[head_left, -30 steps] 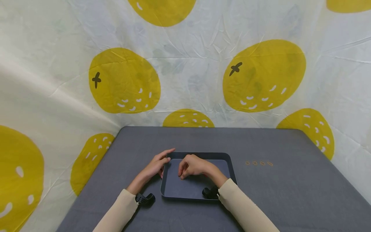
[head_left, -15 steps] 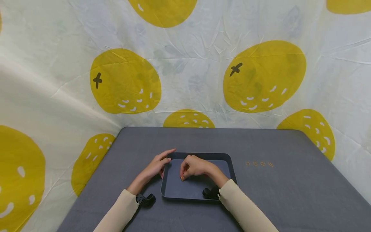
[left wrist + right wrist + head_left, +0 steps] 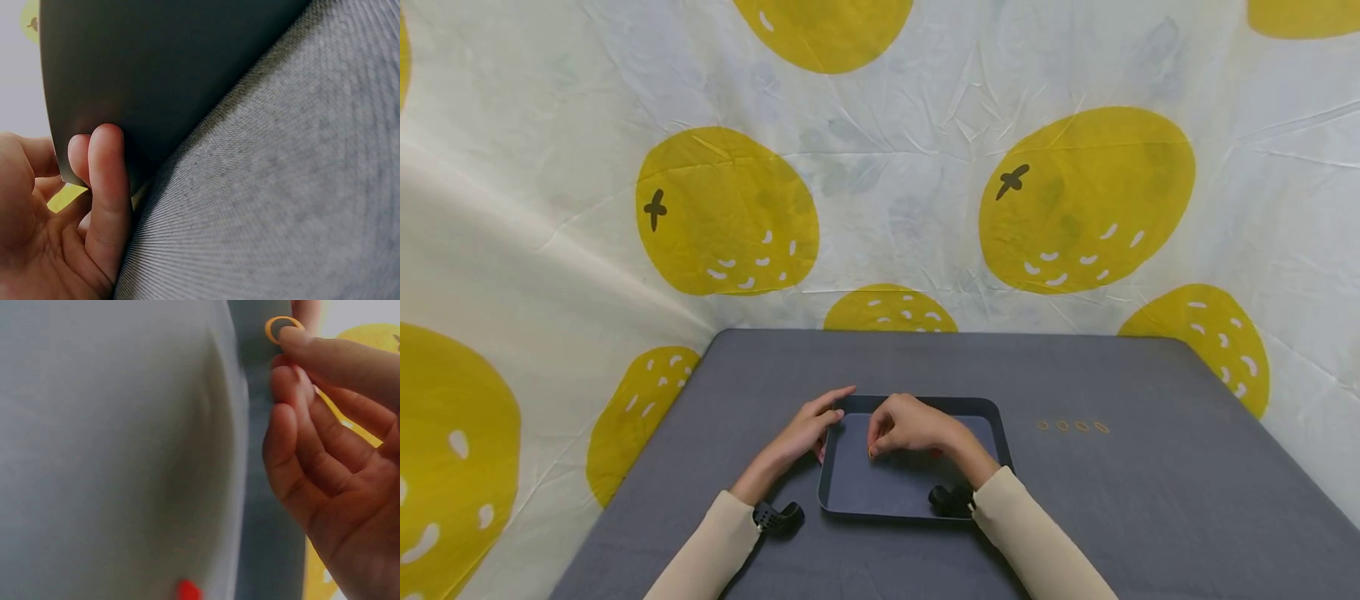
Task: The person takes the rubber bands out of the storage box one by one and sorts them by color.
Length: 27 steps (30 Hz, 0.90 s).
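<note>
the right hand (image 3: 910,423) sits slightly higher in the head view than half a second ago, and the orange ring (image 3: 269,329) at its fingertips rises with it. it looks as though the ring is now carried in the pinch, free of the floor of the tray (image 3: 910,492) below that hand, though the gap is hard to judge. the left hand (image 3: 801,433) stays where it is, thumb over the tray's rim and other fingers against the outer wall, so the tray seems held steady.

the right thumb and a finger nip the ring in a narrow grip, the remaining fingers curled loosely beneath. the ring is a thin, bright orange loop, slightly oval, its middle see-through; part of it is hidden behind the thumb.

to the right of the right hand, outside the tray, four similar loops (image 3: 1082,426) lie in a row on the grey table (image 3: 1150,500), apart from one another. a small red thing (image 3: 189,591) shows near the right wrist, too blurred to identify.
</note>
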### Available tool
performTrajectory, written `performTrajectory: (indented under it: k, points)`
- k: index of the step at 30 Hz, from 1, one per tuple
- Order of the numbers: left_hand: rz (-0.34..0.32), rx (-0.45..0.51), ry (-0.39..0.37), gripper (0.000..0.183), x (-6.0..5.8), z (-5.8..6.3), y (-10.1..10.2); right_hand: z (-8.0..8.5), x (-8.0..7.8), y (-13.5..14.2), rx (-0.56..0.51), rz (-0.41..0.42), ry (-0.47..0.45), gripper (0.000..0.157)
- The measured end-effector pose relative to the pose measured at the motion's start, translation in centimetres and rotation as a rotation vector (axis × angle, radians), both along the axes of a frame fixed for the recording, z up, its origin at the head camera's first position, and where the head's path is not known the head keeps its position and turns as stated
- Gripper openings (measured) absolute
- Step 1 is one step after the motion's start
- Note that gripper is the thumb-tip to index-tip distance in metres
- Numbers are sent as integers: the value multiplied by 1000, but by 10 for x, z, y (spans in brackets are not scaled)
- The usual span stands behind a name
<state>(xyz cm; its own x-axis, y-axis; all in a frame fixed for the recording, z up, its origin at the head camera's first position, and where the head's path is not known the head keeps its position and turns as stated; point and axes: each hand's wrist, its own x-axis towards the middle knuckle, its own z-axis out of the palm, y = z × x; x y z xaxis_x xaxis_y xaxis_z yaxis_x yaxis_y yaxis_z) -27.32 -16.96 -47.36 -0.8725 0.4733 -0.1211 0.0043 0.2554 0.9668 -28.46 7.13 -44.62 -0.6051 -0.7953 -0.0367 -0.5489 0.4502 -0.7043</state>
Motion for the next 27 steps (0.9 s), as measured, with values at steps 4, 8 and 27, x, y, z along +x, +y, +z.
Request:
performTrajectory:
  k: [4, 8, 27]
  points:
    - [9, -6, -9, 48, 0, 0, 1, 13, 4, 3, -21, -31, 19, 6]
    - [24, -10, -2, 48, -6, -11, 0, 24, 7, 9, -27, -54, 33, 5]
    - [36, -34, 64, 45, -13, -28, -3, 57, 19, 72, -52, -161, 121, 6]
